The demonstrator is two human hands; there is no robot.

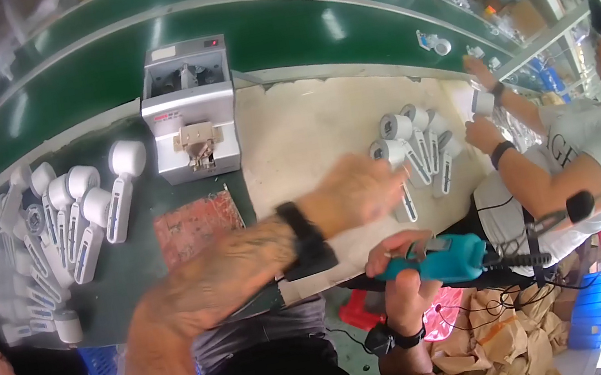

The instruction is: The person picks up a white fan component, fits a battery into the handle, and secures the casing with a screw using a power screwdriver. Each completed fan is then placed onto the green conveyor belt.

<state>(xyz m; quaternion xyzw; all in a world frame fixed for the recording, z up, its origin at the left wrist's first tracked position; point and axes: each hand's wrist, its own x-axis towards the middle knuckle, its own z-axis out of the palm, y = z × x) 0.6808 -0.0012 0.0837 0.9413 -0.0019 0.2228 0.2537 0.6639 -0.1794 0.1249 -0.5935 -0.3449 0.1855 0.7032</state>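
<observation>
My left hand (357,190) is stretched across my front to the right, smeared by motion. Its fingertips are beside a white round-headed device with a slotted handle (409,205); whether they grip it I cannot tell. Below it, my right hand (404,273) is wrapped round a teal electric screwdriver (451,257), whose coiled cable leads off to the right. Several similar white devices (420,140) lie grouped just beyond my left hand. A larger group of them (72,202) covers the left part of the bench.
A grey machine with a metal fixture (197,141) stands at the bench's far side. In front of it lies a worn red pad (199,224). A green conveyor (275,33) runs behind. At the right, a co-worker (578,133) handles a white piece. Crumpled brown paper (493,338) lies below.
</observation>
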